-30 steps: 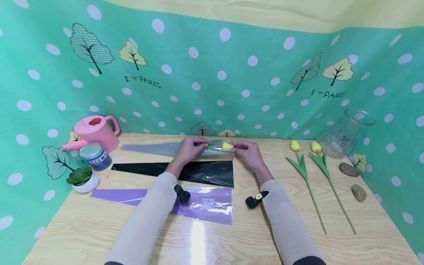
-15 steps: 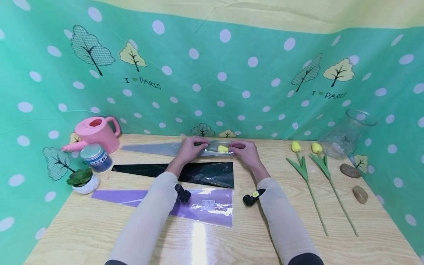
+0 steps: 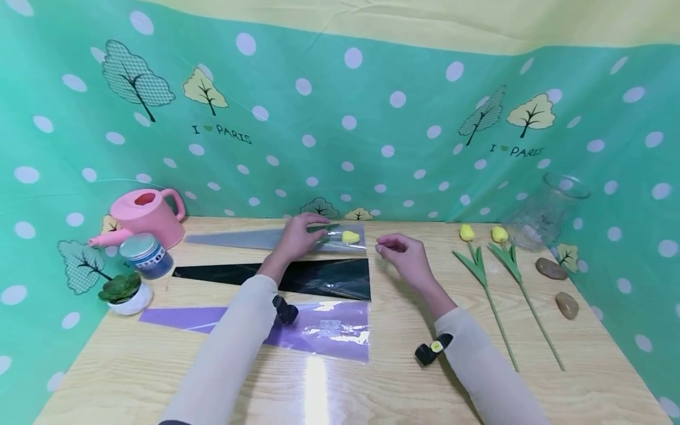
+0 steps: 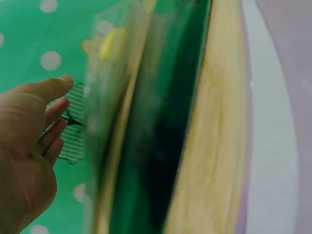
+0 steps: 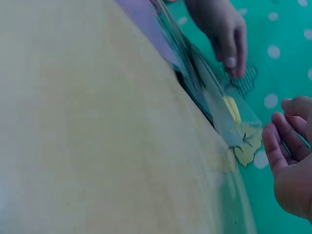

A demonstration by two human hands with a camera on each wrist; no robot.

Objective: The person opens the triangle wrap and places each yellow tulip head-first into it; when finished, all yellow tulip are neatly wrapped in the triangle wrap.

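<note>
At table's far edge, clear tapered sleeve (image 3: 297, 238) holding 1 yellow tulip (image 3: 349, 236), left hand (image 3: 297, 235) pressing it flat, right hand (image 3: 404, 255) loosely curled, empty

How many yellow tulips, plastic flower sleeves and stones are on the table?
Yellow tulips: 3 (one inside the clear sleeve, two lying loose)
Plastic flower sleeves: 3 (clear, black, purple)
Stones: 2
Total: 8
</note>
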